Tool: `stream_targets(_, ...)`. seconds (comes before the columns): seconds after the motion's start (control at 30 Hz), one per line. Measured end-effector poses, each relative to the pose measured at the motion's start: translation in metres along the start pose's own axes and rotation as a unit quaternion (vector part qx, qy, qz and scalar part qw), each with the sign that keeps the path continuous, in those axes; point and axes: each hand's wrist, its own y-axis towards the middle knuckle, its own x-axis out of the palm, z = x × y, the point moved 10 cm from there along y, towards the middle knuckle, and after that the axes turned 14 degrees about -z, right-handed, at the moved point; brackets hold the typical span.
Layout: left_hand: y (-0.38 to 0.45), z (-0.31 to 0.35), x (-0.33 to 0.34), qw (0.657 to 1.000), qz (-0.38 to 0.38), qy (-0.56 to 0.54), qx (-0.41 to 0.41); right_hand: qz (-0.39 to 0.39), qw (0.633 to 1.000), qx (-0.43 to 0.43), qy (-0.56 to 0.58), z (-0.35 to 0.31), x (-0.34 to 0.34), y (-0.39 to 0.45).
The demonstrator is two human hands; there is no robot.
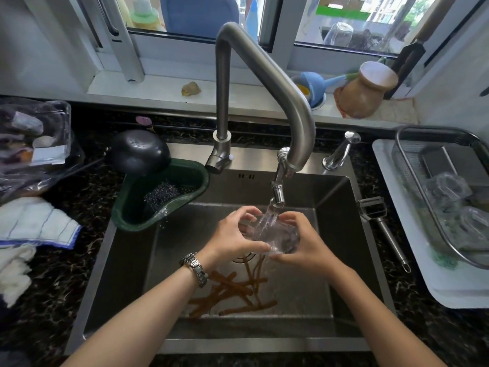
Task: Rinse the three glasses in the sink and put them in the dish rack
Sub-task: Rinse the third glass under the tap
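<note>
While both hands, left hand [232, 235] and right hand [304, 241], curl around the glass [272, 234] (under running water), the dish rack [412, 181] lies rightward, nearer the right hand.

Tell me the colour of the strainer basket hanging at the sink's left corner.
Dark green; the strainer basket shows clearly in the head view, holding a steel scourer.

Clear glass [272, 234] tilted under running water
</note>
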Motion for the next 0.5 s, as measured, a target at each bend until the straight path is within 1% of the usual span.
stream_targets(0.13,0.0,0.002,0.002,1.0,-0.008,-0.003,0.021,-0.073,0.996,0.022,0.053,0.003,0.004,0.007)
stream_targets(0.2,-0.001,0.004,0.002,1.0,-0.008,-0.004,0.029,-0.08,0.994,0.021,0.074,0.003,0.004,0.009)
stream_targets(0.27,-0.002,0.006,0.002,0.999,-0.019,-0.01,0.031,-0.06,0.995,0.016,0.077,0.004,0.001,0.009)
stream_targets(0.4,0.002,0.005,0.007,0.997,-0.063,-0.027,0.025,0.002,0.997,0.005,0.08,0.009,-0.001,0.005)
stream_targets(0.5,0.005,-0.001,0.007,0.997,-0.063,-0.033,0.001,0.065,0.997,-0.009,0.046,0.005,-0.005,0.001)
